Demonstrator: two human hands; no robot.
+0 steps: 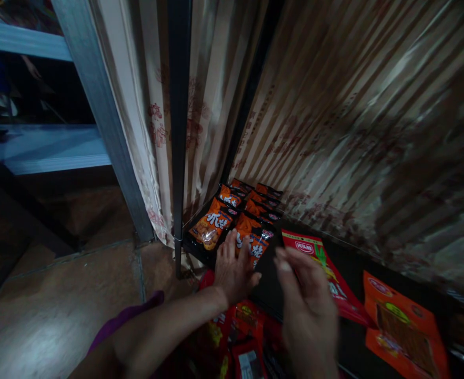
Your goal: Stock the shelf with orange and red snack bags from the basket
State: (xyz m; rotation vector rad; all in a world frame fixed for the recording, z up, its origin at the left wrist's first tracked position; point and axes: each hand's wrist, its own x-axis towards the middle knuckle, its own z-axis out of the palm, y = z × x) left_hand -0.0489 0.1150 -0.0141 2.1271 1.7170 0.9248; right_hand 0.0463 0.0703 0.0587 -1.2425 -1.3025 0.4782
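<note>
Spread left hand [234, 268] at about seven orange-black packets [212, 223], curled right hand [311, 308], hold unclear, by one red bag [341, 289].

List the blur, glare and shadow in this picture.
Head view, centre: right hand soft with blur, lettering on the orange-and-black packets sharper; head view, upper right: curtain smeared; head view, lower left: pale glare on the floor, dark shadow beneath the blue-grey shelf.

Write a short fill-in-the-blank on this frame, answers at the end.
1. The left hand is nearest packets coloured orange and ____.
2. The right hand is nearest a bag whose main colour is ____.
3. The orange pouch lies nearer the ____ hand.

Missing words: black; red; right.
</note>
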